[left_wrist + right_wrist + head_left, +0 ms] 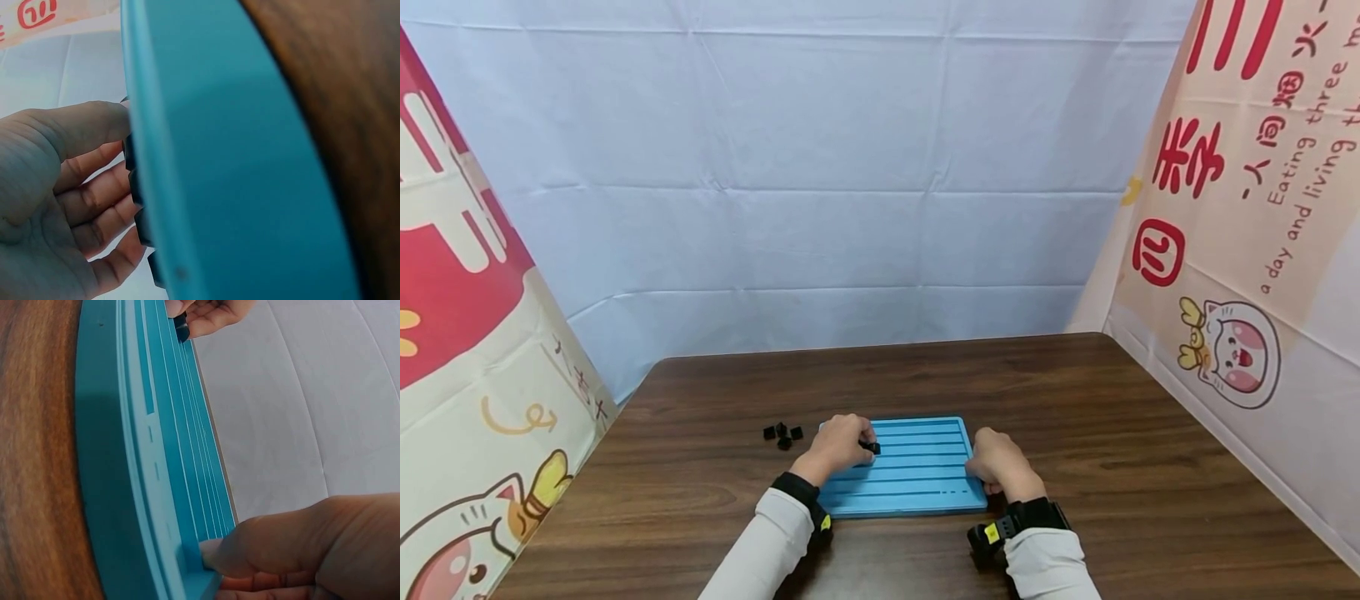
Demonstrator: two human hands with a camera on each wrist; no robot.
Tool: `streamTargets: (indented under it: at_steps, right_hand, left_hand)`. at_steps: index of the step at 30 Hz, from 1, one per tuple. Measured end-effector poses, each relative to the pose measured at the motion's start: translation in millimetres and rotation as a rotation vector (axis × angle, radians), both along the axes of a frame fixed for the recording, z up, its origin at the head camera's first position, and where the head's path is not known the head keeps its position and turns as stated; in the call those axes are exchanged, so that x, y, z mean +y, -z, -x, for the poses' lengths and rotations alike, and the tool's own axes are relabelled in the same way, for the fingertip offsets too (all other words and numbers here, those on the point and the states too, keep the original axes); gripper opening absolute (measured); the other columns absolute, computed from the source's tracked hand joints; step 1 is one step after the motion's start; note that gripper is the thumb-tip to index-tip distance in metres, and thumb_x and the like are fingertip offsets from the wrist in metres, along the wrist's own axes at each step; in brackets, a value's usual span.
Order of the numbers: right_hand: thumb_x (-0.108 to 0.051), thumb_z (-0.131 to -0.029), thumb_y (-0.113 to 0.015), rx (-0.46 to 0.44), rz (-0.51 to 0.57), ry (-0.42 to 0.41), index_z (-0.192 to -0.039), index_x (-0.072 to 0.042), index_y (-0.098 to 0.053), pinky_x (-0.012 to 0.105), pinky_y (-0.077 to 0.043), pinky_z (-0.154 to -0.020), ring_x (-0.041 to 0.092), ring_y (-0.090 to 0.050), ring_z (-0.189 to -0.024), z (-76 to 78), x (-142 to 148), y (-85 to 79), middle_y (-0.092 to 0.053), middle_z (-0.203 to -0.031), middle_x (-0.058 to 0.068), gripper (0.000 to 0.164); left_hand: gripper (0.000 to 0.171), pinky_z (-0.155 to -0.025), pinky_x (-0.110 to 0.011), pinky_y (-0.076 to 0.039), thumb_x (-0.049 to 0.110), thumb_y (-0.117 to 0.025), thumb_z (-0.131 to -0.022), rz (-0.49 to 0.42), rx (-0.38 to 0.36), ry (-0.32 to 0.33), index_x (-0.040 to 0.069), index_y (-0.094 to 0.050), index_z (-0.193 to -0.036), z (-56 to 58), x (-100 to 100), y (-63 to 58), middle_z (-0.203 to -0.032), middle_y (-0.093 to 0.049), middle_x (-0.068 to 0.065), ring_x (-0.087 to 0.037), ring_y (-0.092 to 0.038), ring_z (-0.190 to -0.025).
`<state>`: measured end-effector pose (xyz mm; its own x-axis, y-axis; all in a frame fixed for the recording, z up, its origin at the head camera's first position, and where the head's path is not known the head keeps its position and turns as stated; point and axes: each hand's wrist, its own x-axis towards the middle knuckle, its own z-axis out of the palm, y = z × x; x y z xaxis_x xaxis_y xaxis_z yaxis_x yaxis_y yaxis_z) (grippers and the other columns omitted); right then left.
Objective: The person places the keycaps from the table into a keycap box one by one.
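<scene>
A blue ridged tray (917, 479) lies on the table between both hands. Over its left part, my left hand (841, 442) pinches a small black block (872, 447), shaped much like a keycap, between thumb and fingertips. The right wrist view shows that same block (181, 328) close above the grooves. My right hand (1003, 467) grips the tray's right edge; its thumb (215, 553) rests on the inner corner and the fingers curl outside. Several black blocks (144, 226) show in a row along the tray's edge in the left wrist view, partly hidden by it.
Several loose black blocks (785, 443) lie in a small cluster on the table, left of the tray. The brown wooden table (1150, 433) extends around it. A pale cloth (820, 233) hangs behind, with printed cloths (1240, 250) at the sides.
</scene>
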<state>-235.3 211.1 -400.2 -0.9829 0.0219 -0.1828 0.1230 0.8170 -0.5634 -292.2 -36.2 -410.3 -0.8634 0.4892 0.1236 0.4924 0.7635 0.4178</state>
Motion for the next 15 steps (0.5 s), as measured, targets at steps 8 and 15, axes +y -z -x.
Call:
streamTargets:
  at_steps: [8,15]
  right_hand:
    - [0.002,-0.084,-0.057,0.006,-0.010,-0.003,-0.054,-0.010,-0.041,0.023,-0.039,-0.037,0.018,-0.052,-0.041,0.0,-0.2,-0.7,-0.044,-0.047,0.005,0.037]
    - [0.002,-0.084,-0.057,0.016,-0.007,-0.005,-0.055,-0.008,-0.043,0.022,-0.039,-0.037,0.017,-0.051,-0.041,0.2,0.9,0.2,-0.045,-0.048,0.006,0.034]
  left_hand:
    - [0.015,-0.068,-0.034,-0.048,0.013,-0.077,-0.077,0.000,-0.007,0.001,0.011,-0.067,-0.088,-1.0,0.0,-2.0,-0.083,-0.060,0.000,-0.018,-0.057,-0.079]
    - [0.013,-0.065,-0.033,-0.048,0.012,-0.076,-0.077,-0.005,-0.005,0.007,0.011,-0.067,-0.086,0.9,0.2,-1.1,-0.080,-0.060,0.002,-0.016,-0.057,-0.075]
